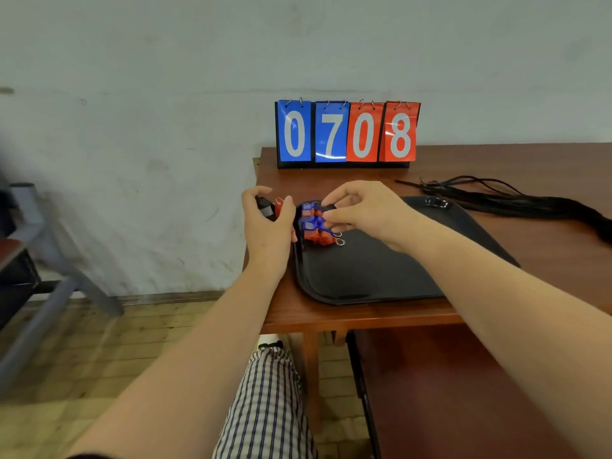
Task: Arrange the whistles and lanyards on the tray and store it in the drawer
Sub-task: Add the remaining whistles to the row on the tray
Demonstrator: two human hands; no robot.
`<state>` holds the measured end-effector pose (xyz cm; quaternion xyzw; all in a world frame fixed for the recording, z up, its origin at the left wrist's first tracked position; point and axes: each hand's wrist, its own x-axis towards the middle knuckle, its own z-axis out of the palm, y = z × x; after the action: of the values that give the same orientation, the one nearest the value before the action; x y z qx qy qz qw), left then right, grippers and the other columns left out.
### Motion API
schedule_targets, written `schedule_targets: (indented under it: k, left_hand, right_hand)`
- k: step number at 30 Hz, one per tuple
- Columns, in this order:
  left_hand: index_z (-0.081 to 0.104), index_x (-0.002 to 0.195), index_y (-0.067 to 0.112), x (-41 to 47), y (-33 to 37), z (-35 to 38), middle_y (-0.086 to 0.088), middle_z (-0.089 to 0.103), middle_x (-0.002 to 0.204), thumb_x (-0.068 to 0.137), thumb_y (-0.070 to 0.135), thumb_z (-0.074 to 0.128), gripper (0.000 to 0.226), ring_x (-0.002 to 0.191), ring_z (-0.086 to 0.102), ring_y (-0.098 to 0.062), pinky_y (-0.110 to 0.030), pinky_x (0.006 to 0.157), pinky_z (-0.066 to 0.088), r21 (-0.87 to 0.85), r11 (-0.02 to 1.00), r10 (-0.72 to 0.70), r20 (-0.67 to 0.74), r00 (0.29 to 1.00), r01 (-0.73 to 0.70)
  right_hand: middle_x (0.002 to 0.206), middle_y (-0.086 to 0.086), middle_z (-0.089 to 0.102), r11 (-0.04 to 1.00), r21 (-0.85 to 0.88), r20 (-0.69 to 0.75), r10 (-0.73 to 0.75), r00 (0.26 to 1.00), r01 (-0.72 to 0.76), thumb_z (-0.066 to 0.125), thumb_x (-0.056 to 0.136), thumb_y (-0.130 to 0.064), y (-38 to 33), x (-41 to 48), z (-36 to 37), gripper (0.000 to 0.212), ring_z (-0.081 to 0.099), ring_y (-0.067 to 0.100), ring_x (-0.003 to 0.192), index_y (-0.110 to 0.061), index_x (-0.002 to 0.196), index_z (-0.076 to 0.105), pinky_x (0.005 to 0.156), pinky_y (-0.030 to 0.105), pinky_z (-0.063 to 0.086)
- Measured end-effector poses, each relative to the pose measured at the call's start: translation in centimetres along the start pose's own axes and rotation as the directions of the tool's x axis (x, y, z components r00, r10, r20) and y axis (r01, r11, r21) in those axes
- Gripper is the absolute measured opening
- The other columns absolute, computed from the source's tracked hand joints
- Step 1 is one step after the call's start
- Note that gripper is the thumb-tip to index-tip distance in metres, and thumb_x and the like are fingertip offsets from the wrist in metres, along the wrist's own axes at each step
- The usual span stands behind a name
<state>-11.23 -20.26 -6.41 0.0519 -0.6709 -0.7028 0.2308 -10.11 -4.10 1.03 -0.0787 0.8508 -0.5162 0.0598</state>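
Observation:
A black tray (381, 270) lies on the brown desk. Several red and blue whistles (316, 225) sit in a tight row at its far left corner, metal rings pointing right. My left hand (266, 223), just left of the tray's edge, is closed around a black whistle (265, 207) and a red one (280, 204). My right hand (359, 210) hovers over the row, its fingertips pinching a whistle there; its colour is hidden. A bundle of black lanyards (516, 202) lies on the desk beyond the tray, to the right.
A flip scoreboard (347, 134) reading 0708 stands at the back of the desk against the wall. The desk's left edge (256, 180) runs right beside my left hand. An open drawer (447, 392) juts out below the desk front. A grey metal frame (49, 260) stands at far left.

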Motion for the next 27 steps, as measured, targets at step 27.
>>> schedule_targets:
  k: [27]
  left_hand:
    - [0.044,0.116,0.024,1.4,-1.3,0.7,-0.015,0.062,0.085,0.093,0.020,0.065,0.032,0.046,0.054,-0.011,-0.021,0.046,0.048,0.002,0.995,-0.104,-0.057,0.993,0.104]
  right_hand:
    - [0.093,-0.012,0.062,0.912,-0.385,-0.149,-0.211,0.966,0.139,0.082,0.077,-0.028,6.2,-0.7,3.5,0.028,0.060,0.007,0.088,-0.026,0.101,0.068,0.082,0.024,0.051]
